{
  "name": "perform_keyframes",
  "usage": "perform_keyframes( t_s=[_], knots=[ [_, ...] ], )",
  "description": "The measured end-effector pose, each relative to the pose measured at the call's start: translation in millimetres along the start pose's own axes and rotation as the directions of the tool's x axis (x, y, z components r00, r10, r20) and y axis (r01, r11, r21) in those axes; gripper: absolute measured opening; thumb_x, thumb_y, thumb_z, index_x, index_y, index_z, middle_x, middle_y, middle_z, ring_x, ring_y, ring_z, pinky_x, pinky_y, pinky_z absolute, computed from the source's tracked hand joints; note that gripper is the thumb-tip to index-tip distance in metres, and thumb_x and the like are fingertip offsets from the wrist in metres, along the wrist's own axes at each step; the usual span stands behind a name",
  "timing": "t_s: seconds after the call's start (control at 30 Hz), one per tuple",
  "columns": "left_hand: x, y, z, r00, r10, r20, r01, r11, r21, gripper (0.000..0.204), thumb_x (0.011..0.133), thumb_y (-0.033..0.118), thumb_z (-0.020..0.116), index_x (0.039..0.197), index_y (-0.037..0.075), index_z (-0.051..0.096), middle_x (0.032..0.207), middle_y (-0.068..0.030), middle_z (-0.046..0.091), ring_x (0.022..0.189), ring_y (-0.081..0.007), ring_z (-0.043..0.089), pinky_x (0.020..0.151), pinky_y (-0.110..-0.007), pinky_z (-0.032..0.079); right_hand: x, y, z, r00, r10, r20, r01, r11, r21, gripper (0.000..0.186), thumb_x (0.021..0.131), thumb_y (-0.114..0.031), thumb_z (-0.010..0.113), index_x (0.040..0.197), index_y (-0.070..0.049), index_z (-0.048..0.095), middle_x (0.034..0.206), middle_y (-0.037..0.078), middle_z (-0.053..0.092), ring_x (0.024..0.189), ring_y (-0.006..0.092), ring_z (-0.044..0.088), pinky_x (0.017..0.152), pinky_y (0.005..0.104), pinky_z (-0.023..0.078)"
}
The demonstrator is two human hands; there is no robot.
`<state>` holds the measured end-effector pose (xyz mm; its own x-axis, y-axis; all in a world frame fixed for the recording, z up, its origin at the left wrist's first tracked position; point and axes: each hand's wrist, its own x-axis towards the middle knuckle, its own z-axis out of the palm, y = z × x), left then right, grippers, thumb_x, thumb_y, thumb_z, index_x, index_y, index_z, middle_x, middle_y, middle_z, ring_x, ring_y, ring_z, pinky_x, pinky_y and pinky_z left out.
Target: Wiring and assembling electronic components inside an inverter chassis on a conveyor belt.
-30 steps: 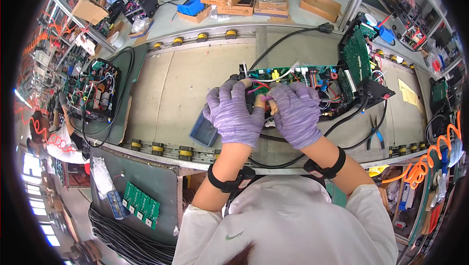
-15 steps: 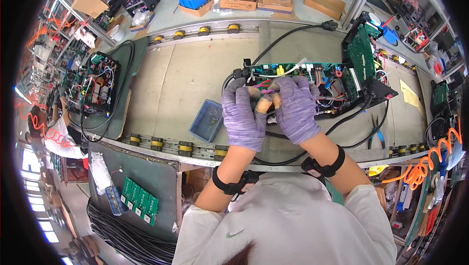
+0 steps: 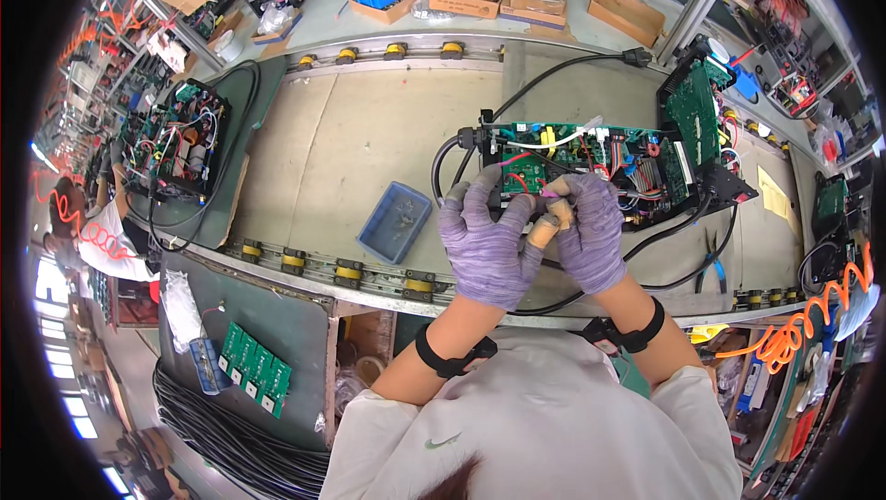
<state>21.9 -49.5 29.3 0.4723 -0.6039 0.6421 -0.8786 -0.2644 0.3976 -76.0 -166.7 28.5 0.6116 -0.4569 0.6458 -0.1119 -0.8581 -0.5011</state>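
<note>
An opened electronic unit (image 3: 637, 154), with a black frame, green circuit boards and bundled wires, lies in front of me on the bench. A tall green circuit board (image 3: 694, 111) stands at its right end. Over its near left part, my left hand (image 3: 492, 240) and my right hand (image 3: 592, 231), both in purple gloves with tan fingertips, are close together. My right fingers pinch a thin wire with a pink end (image 3: 550, 193). My left fingers are bent in beside it, thumb against the other hand; what they grip is partly hidden. A thick black cable (image 3: 445, 160) loops from the unit's left end.
A blue tray (image 3: 395, 221) with small parts sits left of my hands. Blue-handled pliers (image 3: 711, 263) lie at right. Another opened unit (image 3: 177, 142) stands far left, a person beside it. Cardboard boxes (image 3: 627, 13) line the back; an orange coiled hose (image 3: 784, 345) hangs right.
My view has shifted slightly, so the bench sits further right. Both hands have moved nearer me over the unit, uncovering its left boards and wires.
</note>
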Motion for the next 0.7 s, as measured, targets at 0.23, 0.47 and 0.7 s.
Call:
perform_keyframes(
  t_s=[0.23,0.47,0.7],
  knots=[
    [8,0,4,0.998,-0.016,0.055,0.02,0.998,-0.065,0.047,0.075,0.041,0.069,0.116,0.018,0.063,0.134,-0.016,0.043,0.116,-0.0385,0.037,0.099,-0.049,0.03,0,5,-1,0.992,0.129,-0.006,-0.129,0.992,-0.011,0.025,0.078,-0.008,0.062,0.103,-0.005,0.059,0.098,0.012,0.063,0.089,0.0303,0.058,0.081,0.0407,0.045],
    [6,4,1,0.997,-0.045,0.059,0.048,0.997,-0.057,0.037,0.064,0.046,0.076,0.091,0.02,0.071,0.133,-0.0081,0.046,0.118,-0.0363,0.034,0.095,-0.051,0.028,30,6,-10,0.99,-0.056,-0.131,0.042,0.994,-0.104,0.018,0.076,-0.009,0.069,0.092,-0.001,0.064,0.101,0.015,0.059,0.081,0.0305,0.06,0.075,0.0378,0.049],
    [3,-6,10,1.0,-0.012,0.006,0.013,0.999,-0.035,0.026,0.067,0.029,0.074,0.086,0.011,0.068,0.131,-0.0096,0.049,0.116,-0.0368,0.036,0.094,-0.049,0.027,41,-5,-22,0.987,-0.128,0.095,0.15,0.946,-0.287,0.016,0.077,-0.023,0.071,0.09,-0.014,0.067,0.076,0.003,0.068,0.071,0.0226,0.06,0.072,0.0397,0.041]
  ],
)
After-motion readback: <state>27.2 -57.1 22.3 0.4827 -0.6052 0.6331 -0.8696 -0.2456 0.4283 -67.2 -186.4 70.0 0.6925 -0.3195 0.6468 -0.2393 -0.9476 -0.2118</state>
